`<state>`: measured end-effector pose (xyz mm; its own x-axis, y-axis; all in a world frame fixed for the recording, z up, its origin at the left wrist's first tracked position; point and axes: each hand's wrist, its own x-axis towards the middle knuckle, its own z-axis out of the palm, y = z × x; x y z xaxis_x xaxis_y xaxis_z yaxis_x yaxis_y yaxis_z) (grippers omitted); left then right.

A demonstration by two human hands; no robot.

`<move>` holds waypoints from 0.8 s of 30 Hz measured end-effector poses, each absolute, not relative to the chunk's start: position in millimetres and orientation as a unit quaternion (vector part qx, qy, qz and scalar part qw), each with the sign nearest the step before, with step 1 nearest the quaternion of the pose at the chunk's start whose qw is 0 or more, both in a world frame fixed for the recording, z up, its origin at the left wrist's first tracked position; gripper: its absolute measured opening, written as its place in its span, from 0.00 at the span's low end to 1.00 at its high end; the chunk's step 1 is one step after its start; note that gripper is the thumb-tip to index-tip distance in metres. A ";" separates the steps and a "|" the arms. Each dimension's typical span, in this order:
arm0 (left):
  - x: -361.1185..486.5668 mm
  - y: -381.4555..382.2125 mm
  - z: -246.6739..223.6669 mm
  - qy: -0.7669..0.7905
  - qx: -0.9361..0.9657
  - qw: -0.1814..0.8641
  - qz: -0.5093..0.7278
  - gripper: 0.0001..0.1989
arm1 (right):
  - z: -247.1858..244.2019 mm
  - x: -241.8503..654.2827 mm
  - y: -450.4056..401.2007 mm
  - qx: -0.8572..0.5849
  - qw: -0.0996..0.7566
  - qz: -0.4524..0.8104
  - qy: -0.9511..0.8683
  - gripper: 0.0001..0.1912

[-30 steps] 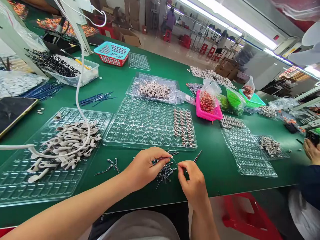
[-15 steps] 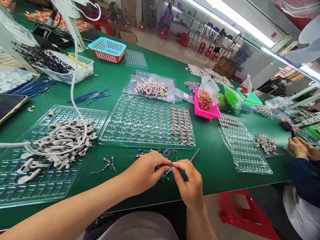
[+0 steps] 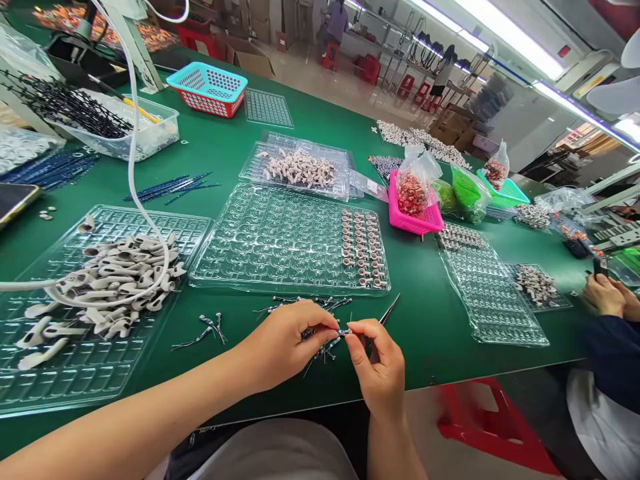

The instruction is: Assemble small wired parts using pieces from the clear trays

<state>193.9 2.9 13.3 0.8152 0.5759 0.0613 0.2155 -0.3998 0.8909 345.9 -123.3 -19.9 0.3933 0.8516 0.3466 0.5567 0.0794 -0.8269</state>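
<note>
Near the table's front edge, my left hand (image 3: 290,343) and my right hand (image 3: 377,360) meet fingertip to fingertip. Between them is a small dark blue and silver wired part (image 3: 343,332), pinched from both sides. More wired parts (image 3: 325,353) lie under and behind my hands, and a few others (image 3: 213,328) lie to the left. Metal tweezers (image 3: 390,309) rest just behind my right hand. Beyond my hands is a clear tray (image 3: 270,240) with rows of small beige pieces (image 3: 361,248) at its right end.
Left, a clear tray (image 3: 65,380) bears a pile of beige shells (image 3: 125,280), crossed by a white cable (image 3: 132,133). A pink basket (image 3: 415,221) stands at back right. Another person's hands (image 3: 607,297) work at the far right, beside another tray (image 3: 493,287).
The view has shifted slightly. My fingertips have parted a little, and the small wired part between them now shows more clearly.
</note>
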 end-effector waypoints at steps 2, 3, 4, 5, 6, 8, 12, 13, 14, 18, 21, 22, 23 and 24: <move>194.1 4.1 14.9 0.258 0.800 0.516 0.165 0.08 | -21.4 345.9 -123.7 -0.644 0.510 0.112 -0.559 0.11; 194.1 4.7 15.9 0.265 0.790 0.530 0.153 0.08 | -22.1 345.7 -123.8 -0.636 0.509 0.095 -0.571 0.12; 194.0 5.4 17.0 0.272 0.780 0.546 0.140 0.08 | -22.8 345.5 -124.0 -0.631 0.507 0.082 -0.582 0.13; 193.9 6.1 18.2 0.277 0.768 0.564 0.126 0.09 | -23.4 345.1 -124.0 -0.628 0.504 0.072 -0.589 0.14; 193.8 6.9 19.3 0.279 0.754 0.584 0.113 0.09 | -24.0 344.8 -124.1 -0.627 0.501 0.066 -0.593 0.14; 193.8 8.6 21.3 0.271 0.717 0.636 0.088 0.10 | -25.0 344.5 -124.2 -0.626 0.496 0.058 -0.599 0.14; 194.6 11.2 25.1 0.255 0.658 0.706 0.065 0.12 | -26.6 344.6 -124.6 -0.618 0.490 0.046 -0.613 0.15; 195.0 11.7 26.0 0.261 0.658 0.703 0.061 0.12 | -26.9 344.6 -124.7 -0.616 0.489 0.044 -0.616 0.15; 195.3 12.0 26.9 0.268 0.663 0.697 0.058 0.12 | -27.1 344.4 -124.8 -0.614 0.489 0.042 -0.618 0.15; 195.6 13.3 27.9 0.278 0.663 0.694 0.050 0.11 | -27.3 342.6 -124.7 -0.605 0.493 0.048 -0.623 0.16; 195.0 12.6 27.1 0.274 0.618 0.736 0.049 0.10 | -25.6 340.7 -124.8 -0.598 0.514 0.061 -0.612 0.16; 194.9 11.7 27.0 0.272 0.597 0.753 0.050 0.09 | -24.4 340.2 -125.1 -0.597 0.523 0.068 -0.604 0.15; 194.9 10.5 26.9 0.269 0.575 0.771 0.051 0.09 | -23.1 339.7 -125.5 -0.597 0.532 0.078 -0.596 0.14; 194.9 9.1 27.0 0.264 0.552 0.789 0.052 0.09 | -21.5 339.2 -126.1 -0.596 0.541 0.092 -0.586 0.12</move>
